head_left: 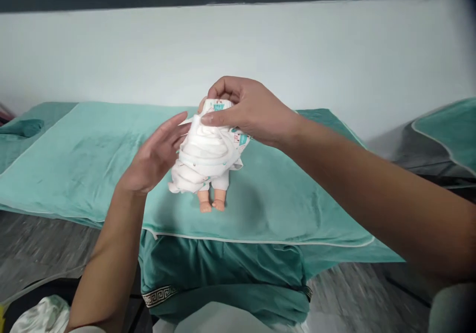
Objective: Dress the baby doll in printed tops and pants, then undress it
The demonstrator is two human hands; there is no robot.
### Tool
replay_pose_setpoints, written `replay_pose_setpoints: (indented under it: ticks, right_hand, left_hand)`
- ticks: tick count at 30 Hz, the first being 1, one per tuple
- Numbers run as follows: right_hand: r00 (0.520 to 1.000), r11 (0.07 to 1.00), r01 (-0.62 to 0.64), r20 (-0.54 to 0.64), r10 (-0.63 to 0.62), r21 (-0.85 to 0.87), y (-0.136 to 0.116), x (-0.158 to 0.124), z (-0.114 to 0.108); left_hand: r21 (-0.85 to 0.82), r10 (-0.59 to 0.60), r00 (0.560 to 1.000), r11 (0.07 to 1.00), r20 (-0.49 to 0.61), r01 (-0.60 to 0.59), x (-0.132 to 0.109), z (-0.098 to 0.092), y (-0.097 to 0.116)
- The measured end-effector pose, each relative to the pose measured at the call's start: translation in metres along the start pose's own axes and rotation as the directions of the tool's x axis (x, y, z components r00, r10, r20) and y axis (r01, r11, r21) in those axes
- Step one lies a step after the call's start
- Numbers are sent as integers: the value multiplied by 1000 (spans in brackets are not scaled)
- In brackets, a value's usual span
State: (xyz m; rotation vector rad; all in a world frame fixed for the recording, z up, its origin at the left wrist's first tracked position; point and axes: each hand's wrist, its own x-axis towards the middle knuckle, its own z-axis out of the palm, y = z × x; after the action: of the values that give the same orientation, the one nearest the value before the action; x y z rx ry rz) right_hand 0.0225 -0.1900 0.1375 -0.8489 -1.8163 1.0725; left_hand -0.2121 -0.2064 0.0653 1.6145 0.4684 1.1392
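Note:
A doll (218, 199) lies on its back in the middle of the bed, with its bare feet toward me. Bunched over its body is a white baby garment (210, 152) with small teal and red prints, which hides the torso and nearly all of the head. My right hand (243, 107) pinches the top of this garment between thumb and fingers, near the doll's head. At the garment's left edge, my left hand (159, 149) has its fingers stretched out, with some fingertips partly behind the cloth. Whether those fingertips touch it is unclear.
A teal velvet cover with white piping (92, 159) spreads over the bed, which stands against a white wall (148, 55). Teal cloth with a patterned band (159, 296) hangs at the front. Pale crumpled fabric (44, 315) lies at lower left. Another teal-covered surface (451, 130) is at right.

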Motion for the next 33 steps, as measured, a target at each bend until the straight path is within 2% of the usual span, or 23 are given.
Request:
replay_pose_setpoints:
  ticks: [2,4,6,11,14,17,19,22,24,26,29,31,33]
  right_hand:
    - [999,997,50,-3,-50,-60,-1,5,11]
    - [994,988,108,-11,-110,-110,-4,7,19]
    - [991,983,132,-9,-135,-129,-6,7,23]
    - [996,992,93,12,-92,-85,-8,4,20]
    - [991,989,104,-75,-112,-106,-5,-1,21]
    - [981,976,102,-146,-131,-190,-5,-8,21]
    - [991,975,75,-93,-96,-209,-8,-11,18]
    - [998,985,56,51,-48,-164,-16,-12,9]
    - [995,989,62,88,-50,-132,-21,-10,5]
    - [995,990,72,70,-64,-123,-25,-9,2]
    - [993,982,95,-50,-105,-166,-26,-8,-1]
    - [983,969,95,-130,-126,-226,-25,-7,-4]
    - [981,956,77,-149,-123,-283,-24,-6,-7]
  left_hand:
    - [70,0,993,997,-115,8,7,6,1]
    - [159,4,983,987,-183,25,12,13,2]
    - [230,34,977,973,-209,16,16,16,5]
    - [328,166,962,941,-216,-88,23,17,15]
    - [307,235,915,942,-329,-132,28,23,19]
    - [260,234,867,957,-441,-126,28,31,21]
    - [251,225,866,960,-446,-120,27,33,25]
    - [252,254,873,955,-416,-158,25,33,33]
    - [223,261,877,957,-403,-183,26,33,40]
    - [185,243,881,966,-407,-181,28,33,46]
    - [151,232,873,971,-430,-183,33,33,52]
    - [138,287,856,958,-430,-251,39,30,55]
    - [143,350,831,937,-433,-320,45,25,56]
